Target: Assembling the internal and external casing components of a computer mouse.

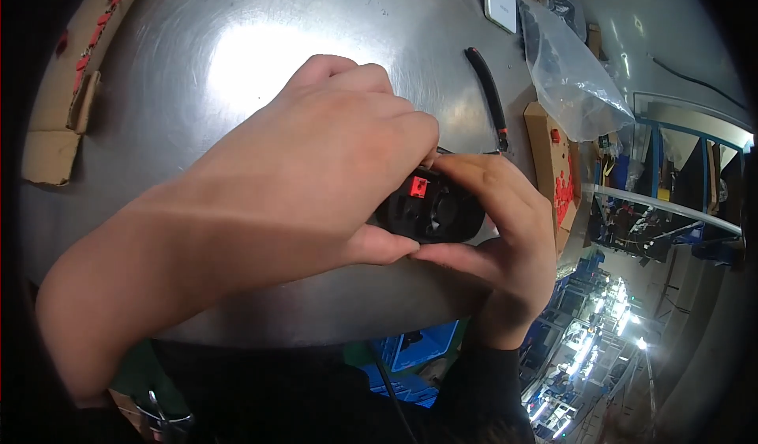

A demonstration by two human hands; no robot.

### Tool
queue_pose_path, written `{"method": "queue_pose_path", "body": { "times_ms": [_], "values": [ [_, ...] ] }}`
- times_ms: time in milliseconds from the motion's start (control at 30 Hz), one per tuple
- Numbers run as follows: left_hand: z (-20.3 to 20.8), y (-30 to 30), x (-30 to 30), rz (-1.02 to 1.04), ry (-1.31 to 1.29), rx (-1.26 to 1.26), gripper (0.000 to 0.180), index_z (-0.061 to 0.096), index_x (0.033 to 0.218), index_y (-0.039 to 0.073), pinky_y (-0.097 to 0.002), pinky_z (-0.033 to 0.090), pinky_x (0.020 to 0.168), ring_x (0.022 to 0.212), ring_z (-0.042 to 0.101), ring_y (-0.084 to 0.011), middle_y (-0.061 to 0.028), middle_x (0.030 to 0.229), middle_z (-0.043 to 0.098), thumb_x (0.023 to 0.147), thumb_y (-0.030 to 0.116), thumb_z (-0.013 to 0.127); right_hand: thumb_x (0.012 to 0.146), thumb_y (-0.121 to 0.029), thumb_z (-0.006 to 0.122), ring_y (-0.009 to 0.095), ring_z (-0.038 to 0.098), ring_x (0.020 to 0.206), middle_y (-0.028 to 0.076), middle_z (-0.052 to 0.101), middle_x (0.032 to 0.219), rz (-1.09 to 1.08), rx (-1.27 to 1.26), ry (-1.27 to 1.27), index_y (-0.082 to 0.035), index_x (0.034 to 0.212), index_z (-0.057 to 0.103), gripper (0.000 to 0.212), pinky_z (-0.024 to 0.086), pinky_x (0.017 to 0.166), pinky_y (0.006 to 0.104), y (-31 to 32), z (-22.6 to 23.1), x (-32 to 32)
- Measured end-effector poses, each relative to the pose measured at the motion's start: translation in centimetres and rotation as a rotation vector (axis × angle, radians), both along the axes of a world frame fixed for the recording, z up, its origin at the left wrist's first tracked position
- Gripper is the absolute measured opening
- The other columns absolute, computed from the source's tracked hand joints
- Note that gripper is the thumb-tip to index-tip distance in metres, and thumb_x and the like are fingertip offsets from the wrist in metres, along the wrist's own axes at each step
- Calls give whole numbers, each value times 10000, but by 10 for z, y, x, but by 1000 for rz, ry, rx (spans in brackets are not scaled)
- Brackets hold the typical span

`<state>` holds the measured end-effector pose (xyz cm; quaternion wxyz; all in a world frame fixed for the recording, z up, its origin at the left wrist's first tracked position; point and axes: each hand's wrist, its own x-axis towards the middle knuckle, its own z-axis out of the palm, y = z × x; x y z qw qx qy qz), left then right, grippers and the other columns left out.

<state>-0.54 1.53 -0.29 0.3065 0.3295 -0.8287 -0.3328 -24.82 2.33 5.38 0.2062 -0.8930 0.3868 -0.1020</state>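
A small black plastic part point(430, 211) sits in the middle of the frame, held up over a shiny metal table point(237, 57). Most of it is hidden by fingers, so its full shape is hard to tell. The bit that shows is dark and rounded, with a little red square piece on top and some hollow spots inside.

The left hand point(316, 167) comes in from the lower left and curls over the part, pinching it between thumb and fingers. The right hand point(497, 231) cups it from the right side and below, fingers closed around it too.

Just above the right hand lies a black tool with a red tip point(488, 96). To the right is a cardboard box with small red pieces point(553, 175) and a clear plastic bag point(572, 80). Another cardboard box point(67, 104), also with red bits, is at the upper left, partly cut off
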Motion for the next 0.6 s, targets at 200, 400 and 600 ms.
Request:
{"method": "queue_pose_path", "body": {
  "times_ms": [200,400,600],
  "values": [
    [-10,-5,2,29,-13,-174,346,662,992,79,-444,383,1074,1163,539,-301,-61,1059,618,726,182,856,653,-312,944,296,698,1010,167,709,1114,-74,66,13,33,1235,688,723,543,868,352,5,2,-4],
    [-17,-4,-10,122,4,-121,180,681,889,79,-438,365,1088,1192,533,-274,-38,1045,616,757,124,796,668,-304,941,295,694,999,171,697,1118,-58,52,-22,44,1246,678,725,541,867,357,2,-3,-7],
    [-9,-5,-5,102,-61,-123,147,693,899,78,-437,348,1095,1191,538,-267,-31,1030,631,786,126,775,679,-304,935,298,684,964,172,680,1094,-56,48,8,47,1234,680,704,541,852,366,5,4,-1]
  ]
}}
